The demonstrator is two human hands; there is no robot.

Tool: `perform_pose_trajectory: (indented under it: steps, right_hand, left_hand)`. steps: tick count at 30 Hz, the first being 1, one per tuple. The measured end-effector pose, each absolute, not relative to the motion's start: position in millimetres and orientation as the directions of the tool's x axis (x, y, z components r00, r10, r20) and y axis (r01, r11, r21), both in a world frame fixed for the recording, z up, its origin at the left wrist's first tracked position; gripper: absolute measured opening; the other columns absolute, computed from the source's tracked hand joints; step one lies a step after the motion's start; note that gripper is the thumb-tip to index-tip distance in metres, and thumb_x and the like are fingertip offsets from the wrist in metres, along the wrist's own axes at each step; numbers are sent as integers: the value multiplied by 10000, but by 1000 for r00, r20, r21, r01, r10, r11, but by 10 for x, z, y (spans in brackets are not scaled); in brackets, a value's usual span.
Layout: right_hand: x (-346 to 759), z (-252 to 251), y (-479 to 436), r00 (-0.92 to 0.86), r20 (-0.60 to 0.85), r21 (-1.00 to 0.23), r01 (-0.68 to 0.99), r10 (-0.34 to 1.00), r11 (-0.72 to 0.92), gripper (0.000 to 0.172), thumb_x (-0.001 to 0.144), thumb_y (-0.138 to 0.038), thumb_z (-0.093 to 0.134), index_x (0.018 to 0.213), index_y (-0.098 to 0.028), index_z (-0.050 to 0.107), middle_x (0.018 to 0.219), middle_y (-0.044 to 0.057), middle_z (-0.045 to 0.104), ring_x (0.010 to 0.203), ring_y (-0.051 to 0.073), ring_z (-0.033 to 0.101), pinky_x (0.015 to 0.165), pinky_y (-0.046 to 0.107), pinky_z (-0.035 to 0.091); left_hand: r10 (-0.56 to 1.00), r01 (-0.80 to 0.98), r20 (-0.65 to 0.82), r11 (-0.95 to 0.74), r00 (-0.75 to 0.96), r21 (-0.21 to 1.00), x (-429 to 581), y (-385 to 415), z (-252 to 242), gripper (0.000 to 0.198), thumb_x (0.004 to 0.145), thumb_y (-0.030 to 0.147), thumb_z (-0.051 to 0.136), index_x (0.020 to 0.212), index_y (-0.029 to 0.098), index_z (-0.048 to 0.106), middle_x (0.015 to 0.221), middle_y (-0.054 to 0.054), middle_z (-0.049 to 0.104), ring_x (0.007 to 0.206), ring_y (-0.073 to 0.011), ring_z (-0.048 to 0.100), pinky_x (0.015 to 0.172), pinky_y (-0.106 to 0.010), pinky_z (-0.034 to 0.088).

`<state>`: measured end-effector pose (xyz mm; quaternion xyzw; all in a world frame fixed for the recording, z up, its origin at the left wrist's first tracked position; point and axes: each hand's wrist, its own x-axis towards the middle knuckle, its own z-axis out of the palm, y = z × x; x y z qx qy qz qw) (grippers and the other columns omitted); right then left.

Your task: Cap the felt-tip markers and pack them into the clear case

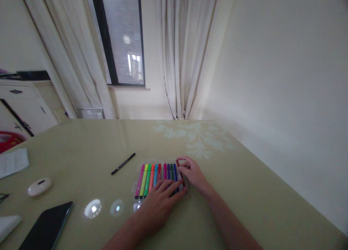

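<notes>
Your left hand [160, 202] lies flat, grip open, on the pen tray [135, 187] mid bench [241, 192], prob. to pin it, while your right hand [193, 172] pinches the red pen [179, 171] at the tray's right end.

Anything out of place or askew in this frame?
Yes. A black pen lies loose and slanted on the table, left of the marker case, apart from the neat coloured row. At the case's right end, the dark red marker held by the right hand sits tilted against its neighbours.
</notes>
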<state>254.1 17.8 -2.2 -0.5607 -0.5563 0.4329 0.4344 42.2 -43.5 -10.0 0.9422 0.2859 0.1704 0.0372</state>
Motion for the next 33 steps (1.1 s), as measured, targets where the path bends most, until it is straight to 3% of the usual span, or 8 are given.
perform_pose_trajectory:
  steps: [4,7,13,19,25,33]
  right_hand:
    - [2571,27,169,70,-81,-969,227,994,-95,368,779,-129,601,1119,-232,696,635,-53,589,575,138,569,572,245,457]
    - [2551,36,147,55,-104,-976,188,993,-113,284,818,-191,625,1085,-233,714,637,-42,599,553,132,555,550,239,438]
    - [2506,-15,156,32,-9,-973,228,999,-17,203,839,-235,670,1032,-183,706,623,-34,633,543,130,575,561,247,473]
    - [2499,-33,141,66,79,-931,363,995,50,242,798,-129,686,1025,-201,726,857,32,745,705,156,684,678,276,554]
    - [2477,25,112,31,93,-872,485,995,67,238,793,-46,653,952,-191,754,889,41,762,701,151,667,668,264,531]
    - [2524,-45,120,59,216,-773,620,975,133,83,822,-134,713,870,-177,766,868,50,755,672,153,611,693,278,487]
  left_hand:
    - [569,540,287,-822,770,180,392,-444,-97,845,839,18,511,1587,391,386,1600,29,506,1353,-263,513,1166,-482,413]
    - [594,562,274,-805,756,192,373,-446,-94,865,807,-9,505,1578,370,404,1609,20,496,1350,-265,518,1153,-489,431]
    - [589,560,268,-808,763,181,349,-440,-100,829,823,-8,492,1574,335,416,1631,16,469,1357,-269,509,1158,-494,430]
    - [579,550,256,-815,774,181,354,-456,-91,786,862,21,508,1568,354,419,1601,37,509,1335,-261,526,1155,-488,427]
    - [568,541,249,-823,784,172,375,-459,-93,746,884,49,528,1564,340,427,1601,42,509,1342,-261,519,1160,-479,415]
    - [538,513,255,-843,804,159,372,-446,-84,721,893,42,514,1549,333,450,1599,51,512,1332,-258,514,1155,-470,410]
